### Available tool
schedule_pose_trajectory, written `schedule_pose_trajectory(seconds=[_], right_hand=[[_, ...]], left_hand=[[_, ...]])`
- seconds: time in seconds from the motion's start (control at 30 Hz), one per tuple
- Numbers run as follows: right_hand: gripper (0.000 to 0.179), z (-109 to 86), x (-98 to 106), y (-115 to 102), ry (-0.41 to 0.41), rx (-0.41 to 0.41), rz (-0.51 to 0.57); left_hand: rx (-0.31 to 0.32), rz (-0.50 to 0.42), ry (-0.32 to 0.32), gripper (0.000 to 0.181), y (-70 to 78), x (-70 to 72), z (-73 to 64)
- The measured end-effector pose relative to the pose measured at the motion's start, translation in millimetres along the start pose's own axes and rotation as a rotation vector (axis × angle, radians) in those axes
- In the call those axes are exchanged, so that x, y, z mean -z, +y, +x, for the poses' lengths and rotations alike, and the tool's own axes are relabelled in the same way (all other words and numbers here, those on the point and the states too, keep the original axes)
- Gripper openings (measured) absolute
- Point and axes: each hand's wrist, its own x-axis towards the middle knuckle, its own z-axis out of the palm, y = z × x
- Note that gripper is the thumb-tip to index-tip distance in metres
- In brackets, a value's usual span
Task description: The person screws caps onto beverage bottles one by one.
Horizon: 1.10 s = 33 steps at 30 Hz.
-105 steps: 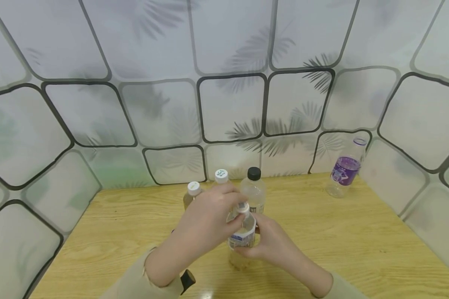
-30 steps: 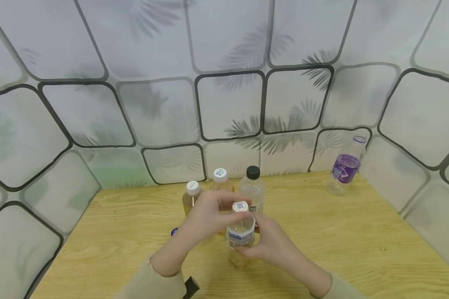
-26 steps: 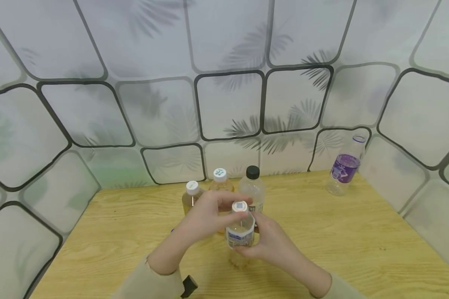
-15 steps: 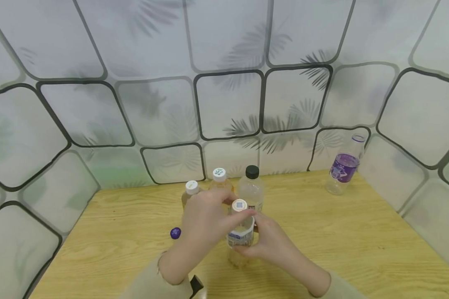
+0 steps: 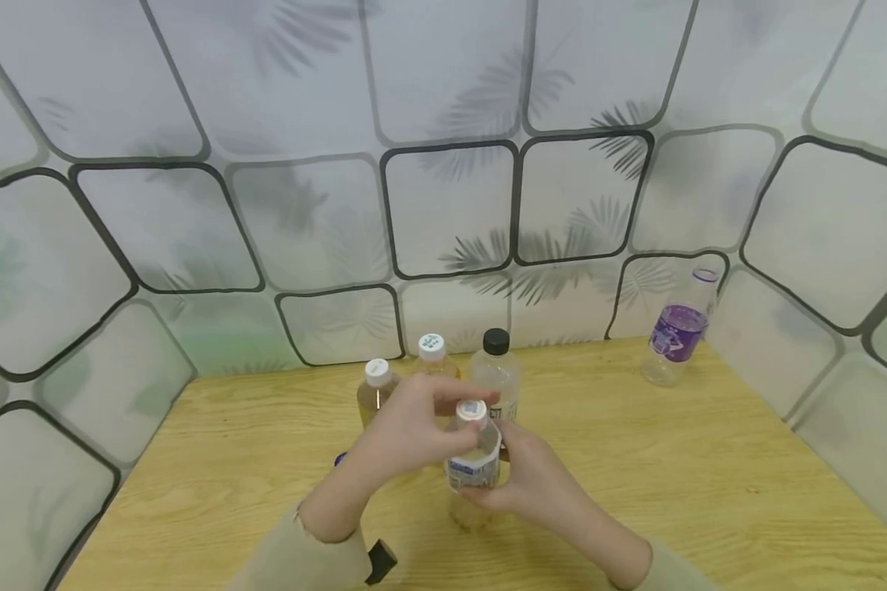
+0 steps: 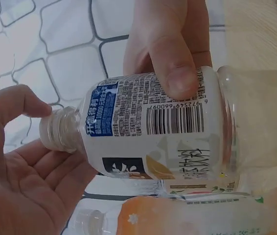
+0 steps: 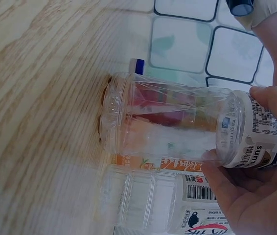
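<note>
In the head view, a clear plastic bottle (image 5: 473, 474) with a white label stands upright on the table. My right hand (image 5: 528, 469) grips it around the label, thumb on the near side. My left hand (image 5: 406, 431) is at its white cap (image 5: 472, 411), the thumb on the near side and the fingers bent over behind. The left wrist view shows the thumb tip touching the cap (image 6: 53, 132), fingers underneath. In the right wrist view, the bottle's clear lower part (image 7: 173, 122) extends below the right hand; its base meets the wood.
Close behind stand two white-capped bottles, a left one (image 5: 372, 398) and a middle one (image 5: 432, 348), and a black-capped bottle (image 5: 496, 369). A capless purple-labelled bottle (image 5: 677, 332) stands far right. A small blue-purple cap (image 5: 340, 459) lies partly behind the left wrist.
My left hand has turned back and forth at the white cap, its wrist uncovering and then partly covering the blue-purple cap. My right hand keeps its hold, and the bottle stays in place.
</note>
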Motion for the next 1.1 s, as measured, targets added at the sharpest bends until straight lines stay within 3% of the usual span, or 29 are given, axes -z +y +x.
schedule_pose_trajectory(seconds=[0.1, 0.23, 0.3, 0.33, 0.43, 0.57, 0.67, 0.77, 0.83, 0.9, 0.97, 1.1], right_hand=[[0.075, -0.8, -0.7, 0.0, 0.004, -0.001, 0.002], [0.076, -2.1, -1.4, -0.4, 0.015, 0.017, -0.001], [0.075, -2.6, -1.7, -0.7, 0.02, 0.022, -0.005], [0.075, -2.8, -1.8, -1.0, 0.018, 0.018, -0.004], [0.076, -2.9, -1.4, -1.7, 0.01, 0.007, 0.004], [0.077, -1.7, -0.4, -1.6, 0.001, 0.004, 0.01], [0.075, -1.0, -0.6, -0.8, 0.003, 0.013, 0.003], [0.075, -0.5, -1.4, -0.1, 0.009, 0.019, -0.005], [0.075, -0.4, -2.0, 0.1, 0.012, 0.02, -0.008], [0.076, -0.5, -2.8, 0.1, 0.015, 0.019, -0.011], [0.075, -1.1, -3.4, 0.1, 0.015, 0.015, -0.014], [0.073, -2.4, -3.7, -0.3, 0.02, 0.014, -0.014]], left_hand=[[-0.034, 0.209, 0.144, 0.039, 4.9, -6.8, -2.5], [-0.138, 0.665, 0.418, 0.043, 8.8, -17.6, -7.1], [-0.178, 0.804, 0.499, 0.044, 9.0, -20.9, -9.1], [-0.19, 0.828, 0.515, 0.044, 9.0, -21.6, -9.6], [-0.176, 0.734, 0.46, 0.037, 8.5, -19.1, -9.3], [-0.092, 0.372, 0.26, 0.015, 6.5, -7.5, -6.0], [-0.048, 0.171, 0.113, 0.02, 1.8, 1.3, -2.4], [-0.037, 0.066, 0.005, 0.027, -4.0, 6.9, 1.8], [-0.029, 0.012, -0.032, 0.029, -6.5, 8.2, 3.2], [-0.008, -0.016, -0.023, 0.03, -6.9, 5.6, 2.2], [0.013, 0.032, 0.044, 0.031, -5.1, 0.1, -0.8], [0.0, 0.366, 0.259, 0.032, 0.7, -13.7, -6.2]])
